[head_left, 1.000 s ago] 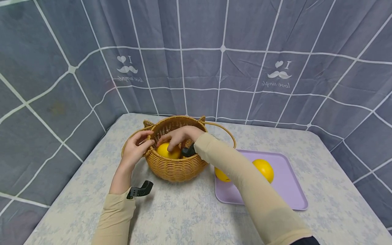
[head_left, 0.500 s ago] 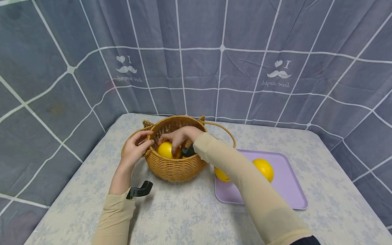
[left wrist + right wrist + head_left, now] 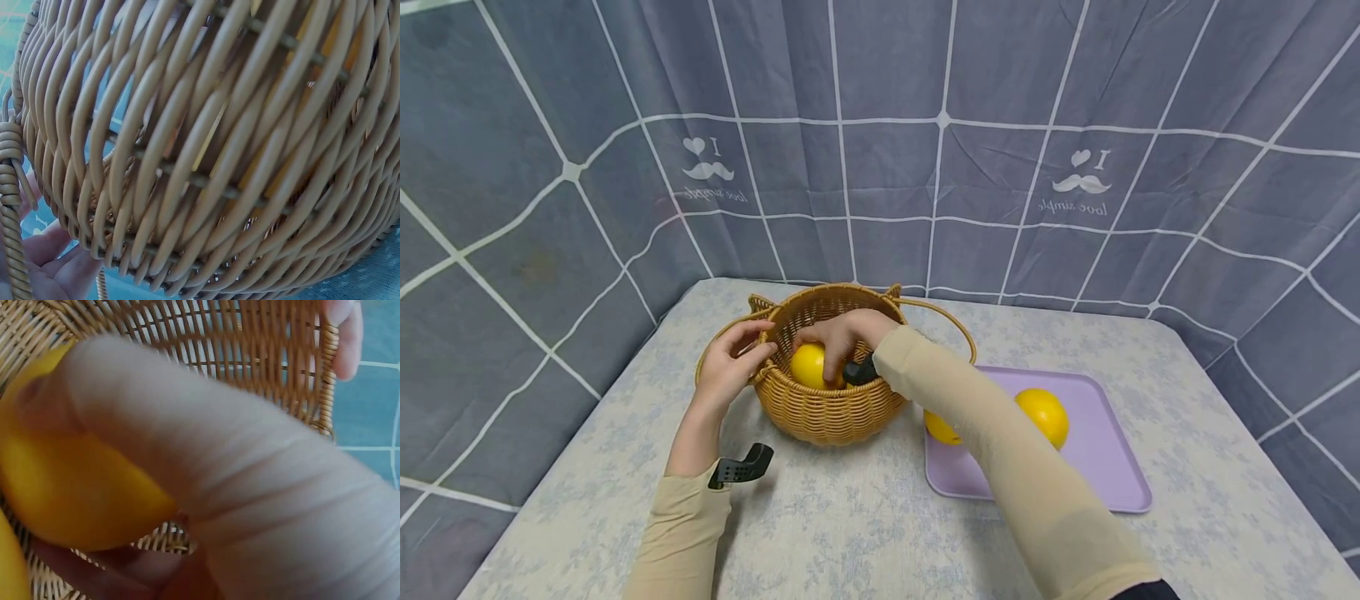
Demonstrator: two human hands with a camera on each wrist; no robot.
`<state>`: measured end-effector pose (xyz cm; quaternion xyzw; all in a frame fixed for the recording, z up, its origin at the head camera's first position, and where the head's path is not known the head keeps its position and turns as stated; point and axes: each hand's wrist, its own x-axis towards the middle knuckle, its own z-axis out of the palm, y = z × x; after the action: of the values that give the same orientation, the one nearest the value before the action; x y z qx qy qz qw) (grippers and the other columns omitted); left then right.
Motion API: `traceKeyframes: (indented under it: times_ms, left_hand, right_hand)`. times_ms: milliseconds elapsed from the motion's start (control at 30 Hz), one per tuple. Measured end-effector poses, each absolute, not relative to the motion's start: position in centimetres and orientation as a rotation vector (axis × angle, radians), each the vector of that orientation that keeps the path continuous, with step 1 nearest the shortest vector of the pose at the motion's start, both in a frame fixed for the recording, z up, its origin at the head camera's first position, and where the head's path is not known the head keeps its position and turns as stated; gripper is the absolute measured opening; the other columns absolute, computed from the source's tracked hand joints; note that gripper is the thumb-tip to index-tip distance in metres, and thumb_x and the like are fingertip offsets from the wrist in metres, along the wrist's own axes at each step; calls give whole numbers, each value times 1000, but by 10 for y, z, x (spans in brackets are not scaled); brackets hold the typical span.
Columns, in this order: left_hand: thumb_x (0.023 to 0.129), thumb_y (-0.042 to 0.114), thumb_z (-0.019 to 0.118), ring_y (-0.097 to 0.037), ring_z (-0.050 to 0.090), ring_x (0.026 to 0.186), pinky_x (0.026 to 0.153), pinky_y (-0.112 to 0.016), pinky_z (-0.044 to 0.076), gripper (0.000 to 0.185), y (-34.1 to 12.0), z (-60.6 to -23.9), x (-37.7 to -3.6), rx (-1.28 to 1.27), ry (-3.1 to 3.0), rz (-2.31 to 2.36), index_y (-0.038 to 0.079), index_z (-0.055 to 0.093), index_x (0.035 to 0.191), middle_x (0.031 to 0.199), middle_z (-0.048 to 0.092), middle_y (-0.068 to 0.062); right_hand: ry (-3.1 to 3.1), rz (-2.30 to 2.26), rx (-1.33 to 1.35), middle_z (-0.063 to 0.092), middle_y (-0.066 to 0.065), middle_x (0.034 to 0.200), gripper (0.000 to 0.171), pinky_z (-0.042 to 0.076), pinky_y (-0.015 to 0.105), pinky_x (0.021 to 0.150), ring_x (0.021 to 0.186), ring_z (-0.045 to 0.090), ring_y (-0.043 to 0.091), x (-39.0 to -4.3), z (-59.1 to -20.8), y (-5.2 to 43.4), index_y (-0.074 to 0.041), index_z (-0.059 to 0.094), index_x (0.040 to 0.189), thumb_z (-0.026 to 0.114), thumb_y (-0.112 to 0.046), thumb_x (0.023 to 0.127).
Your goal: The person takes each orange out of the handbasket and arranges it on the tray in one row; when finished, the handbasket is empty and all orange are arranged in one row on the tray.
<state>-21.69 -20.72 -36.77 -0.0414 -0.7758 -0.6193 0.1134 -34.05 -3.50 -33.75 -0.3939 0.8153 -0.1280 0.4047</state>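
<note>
A tan wicker basket [image 3: 831, 421] with two small ears stands on the table. My left hand [image 3: 730, 358] pinches its left rim between thumb and fingers; through the weave in the left wrist view, yellow patches show. My right hand [image 3: 842, 337] reaches down inside the basket and grips a yellow-orange orange [image 3: 807, 367]. In the right wrist view the thumb lies across the top of that orange [image 3: 81, 481] and fingers curl under its far side. Part of a second orange [image 3: 9, 562] shows at the left edge there.
Right of the basket lies a lilac tray [image 3: 1105, 467] bearing two more oranges, one round orange [image 3: 1042, 417] and another orange [image 3: 942, 427] partly behind the right sleeve [image 3: 992, 433]. The basket's handle [image 3: 955, 321] is folded down to the right. A grey checked curtain [image 3: 895, 167] hangs behind.
Inside the basket, the orange in my right hand has shifted slightly to the right, and the fingers have drawn in with it. The left hand stays on the rim.
</note>
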Motion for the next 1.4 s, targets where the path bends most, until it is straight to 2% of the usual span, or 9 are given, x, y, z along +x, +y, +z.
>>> traceKeyframes:
  times_ms: [233,467,600,800,967,1167,1400]
  left_hand:
    - [91,16,62,-25,40,129,107,-38,34,39,-207,-367,-217,-89,-2325,-1784,2,56,126,138,44,-10]
    - [91,17,63,-25,40,129,107,-39,34,39,-209,-367,-218,-55,-2343,-1760,3,56,127,140,42,-9]
    - [91,17,63,-26,40,129,106,-39,35,39,-208,-368,-218,-49,-2344,-1753,3,56,127,140,42,-8]
    - [91,17,62,-26,38,130,106,-39,35,39,-209,-368,-219,-59,-2339,-1751,3,55,127,140,42,-8]
    - [91,15,62,-25,39,130,106,-37,36,38,-208,-369,-219,-73,-2324,-1766,2,56,126,138,43,-8]
    - [91,15,62,-25,38,130,105,-38,36,38,-208,-370,-221,-67,-2325,-1765,2,56,127,139,43,-8]
    - [91,17,62,-24,38,131,105,-40,37,39,-209,-369,-220,-45,-2334,-1769,4,55,128,140,42,-7]
  right_hand:
    - [2058,-529,-1008,43,8,121,70,52,27,75,98,50,21,-342,-330,-25,-19,39,132,73,-5,72]
    - [2076,-682,-1117,43,2,127,72,49,29,81,103,49,20,-344,-317,-10,-21,41,132,75,-14,69]
    - [2046,-837,-1159,42,2,130,74,46,32,87,108,47,19,-344,-307,8,-19,40,133,75,-13,68]
    - [1974,-1089,-1206,41,9,132,75,44,37,94,112,46,25,-343,-291,47,-14,37,135,75,-9,71]
    - [1881,-1244,-1243,39,13,133,76,46,44,93,113,46,31,-336,-281,88,-9,33,136,73,-2,72]
    - [1884,-1319,-1243,36,14,135,78,47,46,91,113,44,33,-319,-280,140,-5,30,136,74,0,72]
    - [1864,-1380,-1189,34,14,135,76,48,42,91,111,45,32,-298,-292,200,-13,31,137,71,5,74]
